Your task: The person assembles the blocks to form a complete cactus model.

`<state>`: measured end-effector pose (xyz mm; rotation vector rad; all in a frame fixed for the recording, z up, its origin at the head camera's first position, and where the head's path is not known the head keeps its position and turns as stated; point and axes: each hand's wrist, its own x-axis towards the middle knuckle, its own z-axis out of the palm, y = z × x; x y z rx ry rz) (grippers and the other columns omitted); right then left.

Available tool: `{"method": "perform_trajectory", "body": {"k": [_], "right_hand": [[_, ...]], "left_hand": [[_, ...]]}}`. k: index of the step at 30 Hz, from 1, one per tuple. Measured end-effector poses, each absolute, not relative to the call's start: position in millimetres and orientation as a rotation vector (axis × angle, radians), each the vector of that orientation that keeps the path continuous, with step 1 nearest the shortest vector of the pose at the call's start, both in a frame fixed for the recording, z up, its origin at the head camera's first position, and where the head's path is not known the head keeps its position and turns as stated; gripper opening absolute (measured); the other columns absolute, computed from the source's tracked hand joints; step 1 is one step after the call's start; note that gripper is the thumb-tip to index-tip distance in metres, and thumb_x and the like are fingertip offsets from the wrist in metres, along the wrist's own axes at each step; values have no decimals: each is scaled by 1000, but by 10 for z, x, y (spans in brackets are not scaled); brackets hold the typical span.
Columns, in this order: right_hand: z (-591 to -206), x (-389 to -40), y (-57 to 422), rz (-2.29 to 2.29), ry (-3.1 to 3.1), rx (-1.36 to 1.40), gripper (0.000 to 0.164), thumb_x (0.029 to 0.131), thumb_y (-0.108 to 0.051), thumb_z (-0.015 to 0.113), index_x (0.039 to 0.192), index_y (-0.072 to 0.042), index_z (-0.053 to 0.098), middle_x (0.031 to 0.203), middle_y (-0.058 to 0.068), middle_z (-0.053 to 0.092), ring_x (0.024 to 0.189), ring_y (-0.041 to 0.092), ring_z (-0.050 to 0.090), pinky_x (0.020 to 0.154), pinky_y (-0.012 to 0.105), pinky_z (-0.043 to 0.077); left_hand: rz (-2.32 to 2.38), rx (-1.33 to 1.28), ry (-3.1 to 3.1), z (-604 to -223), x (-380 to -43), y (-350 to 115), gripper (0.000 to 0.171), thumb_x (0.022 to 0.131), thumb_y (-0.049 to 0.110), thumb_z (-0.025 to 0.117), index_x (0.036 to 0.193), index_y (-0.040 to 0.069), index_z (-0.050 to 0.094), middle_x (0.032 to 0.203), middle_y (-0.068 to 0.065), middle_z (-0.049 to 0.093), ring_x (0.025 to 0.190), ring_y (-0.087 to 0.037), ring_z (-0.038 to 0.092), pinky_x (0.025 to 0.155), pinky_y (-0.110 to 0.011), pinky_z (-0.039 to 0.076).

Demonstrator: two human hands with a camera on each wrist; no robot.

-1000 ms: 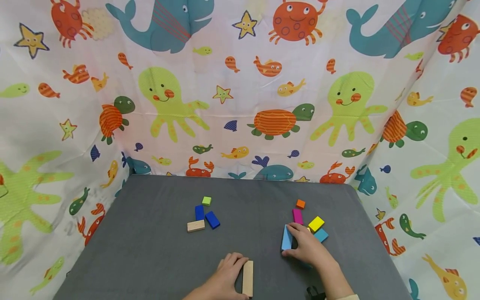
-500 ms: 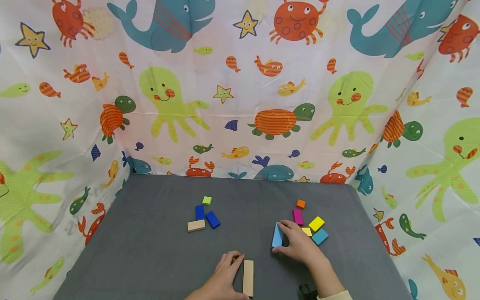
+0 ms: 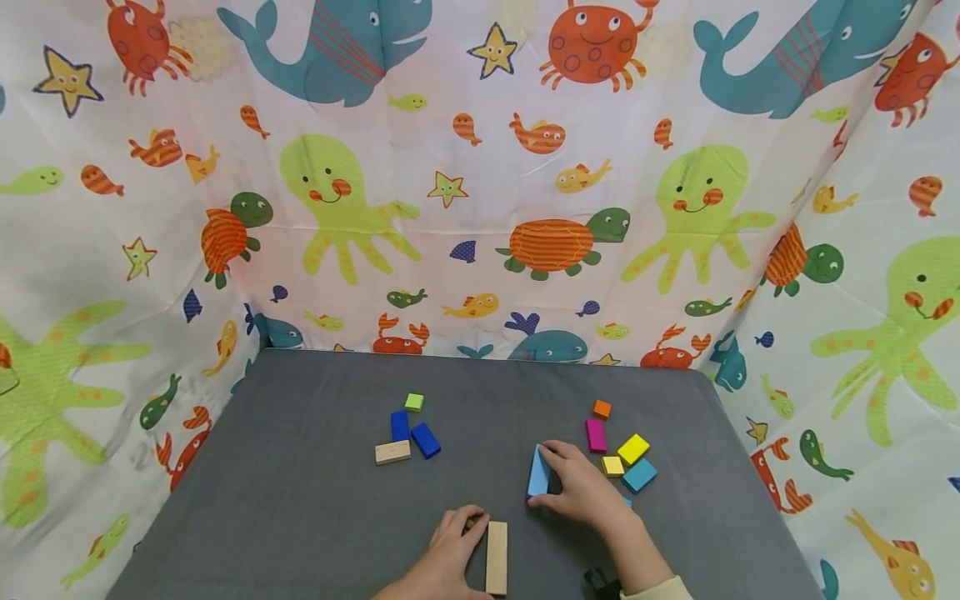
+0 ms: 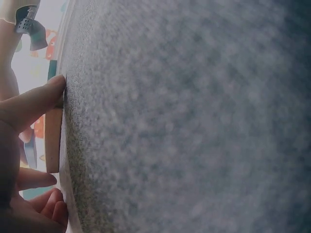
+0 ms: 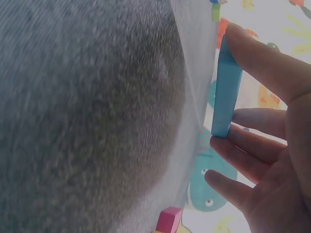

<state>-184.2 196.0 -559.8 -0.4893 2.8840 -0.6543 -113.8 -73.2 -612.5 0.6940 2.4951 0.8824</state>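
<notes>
The right hand (image 3: 576, 485) pinches a light-blue block (image 3: 537, 475); its wrist (image 3: 617, 518) mostly hides a blue piece (image 3: 628, 502). Toward the cropped near edge of the surface (image 3: 315, 517), whether the left hand (image 3: 450, 548) clasps the wooden block (image 3: 497, 558) is unclear.

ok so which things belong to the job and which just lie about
Seemingly in the job:
light blue block, in the right hand
long wooden block, at the left hand

Seemingly lying about:
green block
two dark blue blocks
short wooden block
orange block
magenta block
two yellow blocks
teal block
partly hidden blue piece
</notes>
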Motion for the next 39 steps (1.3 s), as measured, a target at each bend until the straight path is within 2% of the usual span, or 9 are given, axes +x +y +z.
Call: {"method": "perform_trajectory", "body": {"k": [7,18,29,39], "right_hand": [[-5567,-1843,1850,-704,2853,-586,89,77,-45,87,146,-2,52,149,16,49,134,34,48,107,53,44],[-5617,-1847,1700,-690,2814,-673,89,79,-50,83,148,-4,50,150,15,48,134,34,49,107,53,44],[-5675,-1839,1552,-675,2754,-706,89,81,-54,80,151,-8,48,152,12,46,137,32,47,109,52,43],[-5709,-1838,1496,-695,2710,-738,89,81,-53,80,151,-9,48,152,12,47,137,31,48,108,52,43]], "left_hand": [[873,685,2514,-6107,-1121,-715,100,72,55,87,151,9,47,150,-2,37,125,-17,38,101,-42,45],[854,682,2532,-6122,-1123,-710,100,72,58,86,150,9,47,149,-1,37,126,-17,38,102,-42,45],[920,612,2474,-6136,-1131,-708,103,70,59,86,152,12,46,151,1,36,130,-19,36,105,-49,42],[918,670,2508,-6172,-1133,-724,103,72,66,81,153,14,44,152,0,36,130,-21,36,104,-49,43]]}}
